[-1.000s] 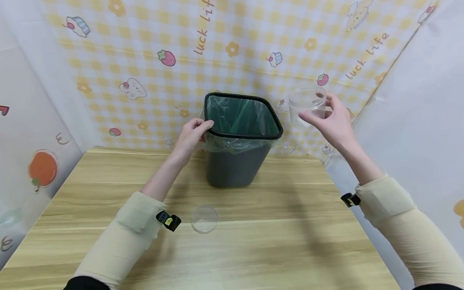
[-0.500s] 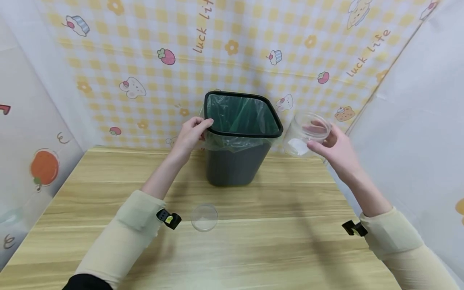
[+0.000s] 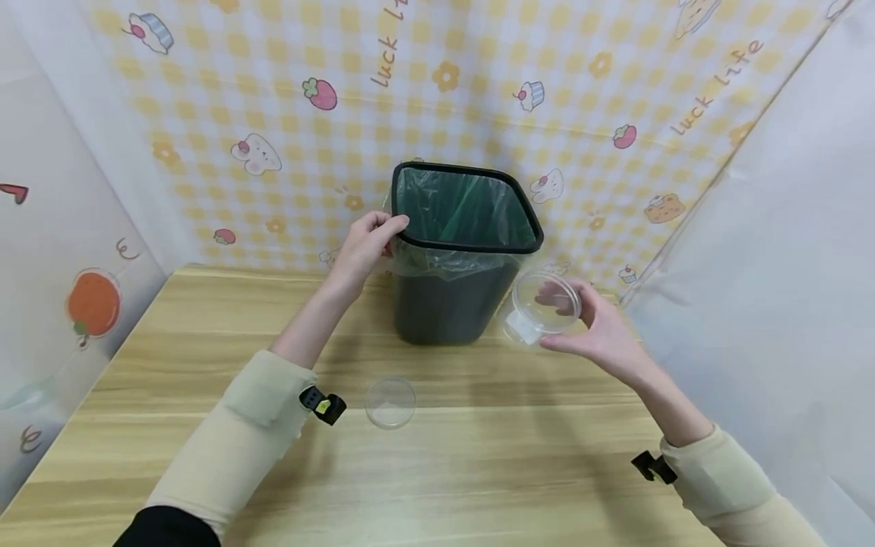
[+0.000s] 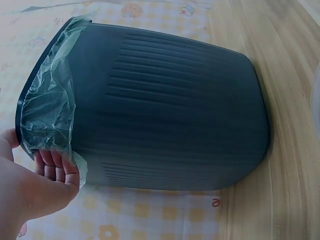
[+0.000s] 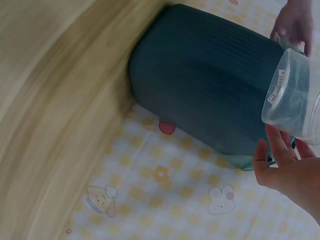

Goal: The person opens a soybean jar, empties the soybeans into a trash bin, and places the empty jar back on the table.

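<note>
A dark grey trash can (image 3: 444, 304) with a black rim and a thin clear green liner (image 4: 52, 100) stands on the table, back against the patterned cloth. At its left front corner, my left hand (image 3: 365, 247) grips the rim, thumb on top and fingers curled beneath against the liner. My right hand (image 3: 601, 330) holds a clear plastic jar (image 3: 540, 311), tilted with its mouth up and toward me, just right of the can. Through its wall a white label (image 5: 277, 86) shows near the base. Nearer to me lies a clear round lid (image 3: 390, 403), flat on the table.
The wooden table (image 3: 444, 486) reaches back to a yellow checked cloth (image 3: 273, 99) right behind the can. White sheets hang at the left and on the right (image 3: 772, 251). Each forearm carries a small black camera (image 3: 323, 405) on a beige sleeve.
My right hand has brought the jar down and to the left, from beside the can's rim height to near the table, tipping its mouth toward me. The left hand keeps its grip.
</note>
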`<state>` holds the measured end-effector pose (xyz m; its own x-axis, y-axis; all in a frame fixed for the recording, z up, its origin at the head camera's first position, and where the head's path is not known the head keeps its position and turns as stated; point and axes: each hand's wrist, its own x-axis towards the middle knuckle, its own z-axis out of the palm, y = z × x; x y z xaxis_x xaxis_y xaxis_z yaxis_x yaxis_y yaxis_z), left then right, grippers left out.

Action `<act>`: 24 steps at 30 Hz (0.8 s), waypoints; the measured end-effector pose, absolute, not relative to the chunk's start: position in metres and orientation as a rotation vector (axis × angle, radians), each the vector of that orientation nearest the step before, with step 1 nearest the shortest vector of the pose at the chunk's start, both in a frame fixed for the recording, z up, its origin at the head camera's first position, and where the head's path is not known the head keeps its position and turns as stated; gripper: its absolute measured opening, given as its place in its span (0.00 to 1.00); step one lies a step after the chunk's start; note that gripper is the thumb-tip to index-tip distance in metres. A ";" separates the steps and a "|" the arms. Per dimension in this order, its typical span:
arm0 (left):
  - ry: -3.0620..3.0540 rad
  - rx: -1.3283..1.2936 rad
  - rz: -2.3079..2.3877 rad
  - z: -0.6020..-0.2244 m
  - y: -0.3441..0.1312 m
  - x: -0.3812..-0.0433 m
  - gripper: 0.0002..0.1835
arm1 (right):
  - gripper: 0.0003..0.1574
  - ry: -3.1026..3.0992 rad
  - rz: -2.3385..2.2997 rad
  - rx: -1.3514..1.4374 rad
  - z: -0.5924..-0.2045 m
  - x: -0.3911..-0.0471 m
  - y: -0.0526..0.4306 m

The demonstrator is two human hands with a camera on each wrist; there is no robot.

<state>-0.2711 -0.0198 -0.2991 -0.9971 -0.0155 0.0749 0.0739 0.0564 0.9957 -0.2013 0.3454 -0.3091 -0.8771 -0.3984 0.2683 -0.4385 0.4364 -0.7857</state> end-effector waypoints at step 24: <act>-2.213 -0.058 -2.113 -0.301 -0.019 -0.275 0.14 | 0.52 -2.992 1.285 1.035 -0.410 -0.207 0.297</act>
